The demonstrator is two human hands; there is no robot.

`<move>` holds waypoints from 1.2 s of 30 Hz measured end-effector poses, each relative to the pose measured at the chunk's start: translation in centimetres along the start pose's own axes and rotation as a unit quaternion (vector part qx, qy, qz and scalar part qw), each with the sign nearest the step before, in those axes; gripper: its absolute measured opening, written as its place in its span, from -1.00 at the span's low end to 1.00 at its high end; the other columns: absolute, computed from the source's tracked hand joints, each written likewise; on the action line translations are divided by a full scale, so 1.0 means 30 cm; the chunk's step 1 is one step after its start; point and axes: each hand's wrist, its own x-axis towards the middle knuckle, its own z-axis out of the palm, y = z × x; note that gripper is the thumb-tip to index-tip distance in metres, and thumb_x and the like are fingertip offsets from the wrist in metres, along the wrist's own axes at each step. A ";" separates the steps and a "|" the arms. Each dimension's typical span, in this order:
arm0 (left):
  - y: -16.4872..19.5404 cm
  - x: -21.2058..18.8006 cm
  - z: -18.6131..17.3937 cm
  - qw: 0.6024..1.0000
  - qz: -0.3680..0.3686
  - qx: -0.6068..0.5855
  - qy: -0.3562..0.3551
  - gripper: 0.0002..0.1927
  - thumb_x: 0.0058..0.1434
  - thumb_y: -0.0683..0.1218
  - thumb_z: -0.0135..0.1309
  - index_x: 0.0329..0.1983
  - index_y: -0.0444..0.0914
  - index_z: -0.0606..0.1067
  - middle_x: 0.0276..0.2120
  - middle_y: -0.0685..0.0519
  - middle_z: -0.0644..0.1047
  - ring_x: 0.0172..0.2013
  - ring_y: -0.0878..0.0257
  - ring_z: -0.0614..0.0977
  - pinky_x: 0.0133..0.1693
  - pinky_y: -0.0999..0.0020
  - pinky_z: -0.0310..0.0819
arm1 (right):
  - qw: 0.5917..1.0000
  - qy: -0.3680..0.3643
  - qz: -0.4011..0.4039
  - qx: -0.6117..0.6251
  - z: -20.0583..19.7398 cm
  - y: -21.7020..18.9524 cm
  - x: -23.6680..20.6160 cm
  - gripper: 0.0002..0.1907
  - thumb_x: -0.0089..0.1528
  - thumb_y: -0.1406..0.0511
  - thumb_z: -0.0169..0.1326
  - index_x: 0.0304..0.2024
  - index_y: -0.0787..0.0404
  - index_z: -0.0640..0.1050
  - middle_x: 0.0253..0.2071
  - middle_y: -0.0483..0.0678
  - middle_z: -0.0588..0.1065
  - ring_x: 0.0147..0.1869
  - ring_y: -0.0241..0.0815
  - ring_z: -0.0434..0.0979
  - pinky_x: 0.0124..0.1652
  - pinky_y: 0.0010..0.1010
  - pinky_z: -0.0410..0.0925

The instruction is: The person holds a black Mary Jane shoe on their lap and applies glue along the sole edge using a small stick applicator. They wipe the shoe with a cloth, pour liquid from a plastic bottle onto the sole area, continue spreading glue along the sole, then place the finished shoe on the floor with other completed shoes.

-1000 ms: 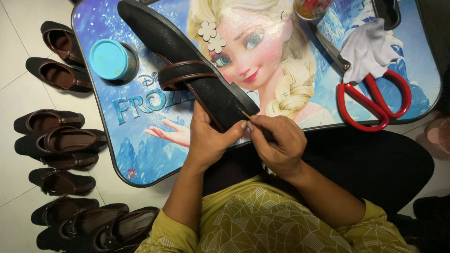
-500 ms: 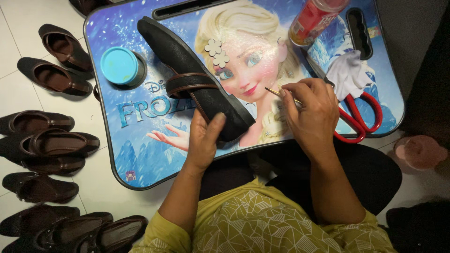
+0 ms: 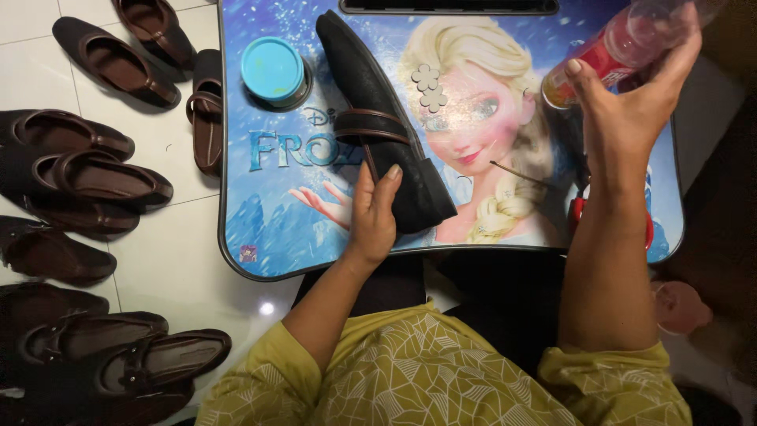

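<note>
Two hands are working over a small printed lap table (image 3: 260, 244). The left hand (image 3: 372, 213) is pressing down on the heel end of a black flat shoe (image 3: 378, 118), thumb along one edge and fingers loosely curled over the sole, so the shoe is lying sole-up and slanting away from that hand toward the table's far edge. The right hand (image 3: 627, 102) is reaching forward, its fingers wrapping around a clear bottle with a red label (image 3: 607, 55) that is leaning on its side. Between the hands a thin stick (image 3: 516, 173) is lying on the table. Beyond the left hand a round blue lid (image 3: 272, 69) is sitting, and left of it brown shoes (image 3: 87, 181) are lining the floor.
</note>
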 end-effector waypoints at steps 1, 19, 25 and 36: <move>0.001 0.001 0.003 1.000 -0.008 -0.017 0.001 -0.63 0.53 -0.16 -0.13 0.36 -0.30 0.30 0.09 0.11 0.48 0.07 0.41 0.47 0.18 0.47 0.34 | 1.000 0.005 0.017 0.013 0.008 -0.006 0.008 -0.07 0.29 0.54 0.33 0.54 0.10 0.10 0.47 0.01 0.28 0.52 -0.14 0.31 0.49 -0.30 0.27; 0.117 0.031 0.150 0.906 0.005 0.424 -0.005 -0.62 0.41 0.05 0.00 0.07 -0.34 0.40 -0.29 -0.29 0.60 -0.19 -0.28 0.64 -0.28 -0.01 0.48 | 0.897 -0.137 -0.169 -0.385 -0.030 -0.385 -0.249 -0.41 0.22 0.53 0.30 0.29 0.10 0.53 0.29 0.02 0.44 0.45 0.11 0.37 0.39 -0.10 0.26; 0.113 0.033 0.148 0.904 0.016 0.426 -0.006 -0.65 0.42 0.05 0.00 0.03 -0.34 0.41 -0.31 -0.30 0.60 -0.20 -0.28 0.64 -0.29 -0.03 0.46 | 0.877 -0.142 -0.189 -0.419 -0.041 -0.368 -0.282 -0.47 0.31 0.50 0.26 0.31 0.06 0.55 0.31 0.02 0.44 0.46 0.12 0.36 0.40 -0.04 0.25; 0.113 0.027 0.141 0.918 0.035 0.395 -0.004 -0.61 0.42 0.04 0.00 0.10 -0.35 0.41 -0.24 -0.26 0.62 -0.15 -0.22 0.67 -0.24 0.07 0.53 | 0.856 -0.135 -0.210 -0.453 -0.058 -0.397 -0.268 -0.53 0.39 0.40 0.27 0.34 -0.02 0.59 0.38 0.01 0.43 0.52 0.17 0.32 0.43 0.07 0.23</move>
